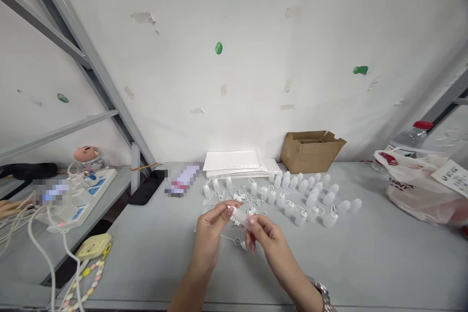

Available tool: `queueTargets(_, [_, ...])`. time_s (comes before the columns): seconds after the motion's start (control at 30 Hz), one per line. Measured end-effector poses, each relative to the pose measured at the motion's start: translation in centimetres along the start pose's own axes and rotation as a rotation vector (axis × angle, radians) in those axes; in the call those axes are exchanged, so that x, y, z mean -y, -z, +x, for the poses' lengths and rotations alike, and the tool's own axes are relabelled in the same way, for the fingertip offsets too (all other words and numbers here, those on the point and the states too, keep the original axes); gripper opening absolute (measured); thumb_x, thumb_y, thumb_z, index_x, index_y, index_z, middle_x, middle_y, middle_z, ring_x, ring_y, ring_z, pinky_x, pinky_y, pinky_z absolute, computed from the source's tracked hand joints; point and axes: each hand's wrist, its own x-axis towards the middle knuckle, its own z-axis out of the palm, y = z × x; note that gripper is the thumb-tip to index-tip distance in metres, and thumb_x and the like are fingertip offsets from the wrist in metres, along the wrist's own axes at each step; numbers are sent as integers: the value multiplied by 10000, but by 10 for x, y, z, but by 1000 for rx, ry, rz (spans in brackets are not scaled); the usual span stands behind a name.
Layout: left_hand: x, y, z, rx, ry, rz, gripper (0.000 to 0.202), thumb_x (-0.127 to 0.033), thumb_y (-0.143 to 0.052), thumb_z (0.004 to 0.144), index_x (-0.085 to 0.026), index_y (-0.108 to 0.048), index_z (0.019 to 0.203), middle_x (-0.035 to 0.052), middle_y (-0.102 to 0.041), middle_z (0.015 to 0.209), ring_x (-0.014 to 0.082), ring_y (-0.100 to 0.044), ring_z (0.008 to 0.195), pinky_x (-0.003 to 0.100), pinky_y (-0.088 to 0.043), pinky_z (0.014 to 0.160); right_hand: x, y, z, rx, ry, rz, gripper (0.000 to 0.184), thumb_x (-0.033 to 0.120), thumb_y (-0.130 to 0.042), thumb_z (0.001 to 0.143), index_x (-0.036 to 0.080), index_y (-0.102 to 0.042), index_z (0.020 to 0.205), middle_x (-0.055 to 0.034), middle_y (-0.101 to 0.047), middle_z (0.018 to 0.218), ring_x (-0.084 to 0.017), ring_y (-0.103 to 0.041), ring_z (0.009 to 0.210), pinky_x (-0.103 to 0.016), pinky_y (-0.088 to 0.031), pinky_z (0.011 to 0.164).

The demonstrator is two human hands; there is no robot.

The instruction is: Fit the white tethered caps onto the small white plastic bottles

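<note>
My left hand (210, 229) and right hand (268, 235) pinch a small translucent white plastic bottle (242, 218) between them — loose white looped plastic caps (238, 199) lie just beyond; farther right, looped bottles (300, 219) seem done, plain bottles (355, 205) seem left.

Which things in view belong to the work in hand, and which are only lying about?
Likely part of the work:
- small bottle in left hand and right hand
- other small bottles
- loose white pieces with looped straps

Apparently just lying about:
- plastic bag
- red-capped bottle
- black phone
- power strip
</note>
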Motion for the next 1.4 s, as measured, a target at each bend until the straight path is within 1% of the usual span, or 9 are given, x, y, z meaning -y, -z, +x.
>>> queueTargets(0.13, [-6,-3,-2,56,-79,53,158,-317,-636,719,-188,-718,761,61,-683,909,252,-512,1075,337,-368,929,2,0,2,103,-111,74,532,570,-362,837,153,-504,538,14,-465,411,-80,-390,368,-225,-313,414])
queueTargets(0.23, [-6,-5,-4,-8,-28,72,200,-344,-614,736,-185,-709,811,62,-683,927,246,-539,1024,341,-372,908,-2,2,1,13,28,-51,411,539,-494,788,139,-588,786,-12,-577,595,-116,-506,507,-252,-406,524])
queueTargets(0.33, [-4,-5,-4,-45,27,49,232,-361,-620,729,-172,-702,837,72,-687,936,252,-548,1007,343,-379,889,-6,3,-1,-86,133,-162,347,460,-620,732,175,-568,923,21,-557,655,-125,-523,603,-258,-426,607])
queueTargets(0.4, [-4,-5,-3,-34,11,34,229,-356,-625,724,-162,-701,817,79,-685,930,257,-546,1009,342,-382,884,-6,2,-2,-89,133,-170,319,465,-623,728,173,-567,842,34,-523,603,-118,-503,569,-249,-414,581])
queueTargets(0.57, [-5,-5,-2,9,-91,26,155,-318,-629,720,-179,-698,726,54,-669,875,241,-544,995,330,-374,899,1,1,3,111,-60,9,450,582,-441,796,155,-539,693,30,-491,484,-85,-418,403,-228,-340,442])
queueTargets(0.8, [-5,-5,-3,-45,-50,62,185,-342,-623,720,-172,-695,738,67,-667,888,253,-541,990,318,-393,850,-2,0,-1,-57,135,-222,308,458,-597,750,171,-587,863,9,-561,663,-127,-525,607,-261,-430,616])
queueTargets(1.03, [-8,-3,-5,5,-103,95,153,-326,-640,713,-194,-710,749,54,-679,908,242,-547,1020,322,-376,906,6,4,2,150,-1,-16,356,496,-551,778,147,-561,708,4,-555,593,-85,-455,479,-228,-371,493])
queueTargets(1.2, [-11,-3,-2,-55,44,-93,396,-480,-486,801,-241,-622,1086,61,-548,1266,233,-418,1226,369,-285,1028,18,9,0,60,36,109,353,491,-515,809,157,-580,714,-2,-558,611,-100,-472,496,-244,-371,506])
queueTargets(1.4, [-9,-9,0,200,462,-464,526,-557,-435,795,-157,-594,1097,142,-642,1091,241,-576,1057,388,-389,971,30,7,-7,54,24,248,352,492,-531,796,169,-562,659,7,-501,558,-114,-443,506,-256,-372,505])
